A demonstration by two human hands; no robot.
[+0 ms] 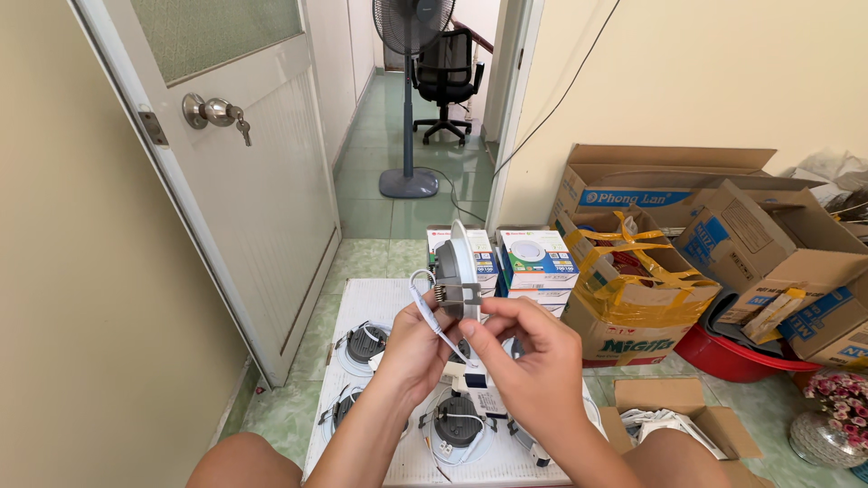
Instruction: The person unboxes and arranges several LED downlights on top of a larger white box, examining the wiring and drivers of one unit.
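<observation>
Frame centre: your left hand [411, 348] pinches white lead [432, 318]; right hand [533, 357] closed on downlight [459, 269] spring clip. Keep fixture edge-on, steady. Feed lead slack, avoid kinking. More downlights on white sheet [362, 298] below.

We see a recessed downlight [459, 271] with a glossy white plastic rim and matt grey metal body, brown cardboard boxes [669, 190], and glossy green floor tiles [398, 217].

Single head-worn view, close above the hands [479, 357], facing down and forward toward the doorway [425, 108].
</observation>
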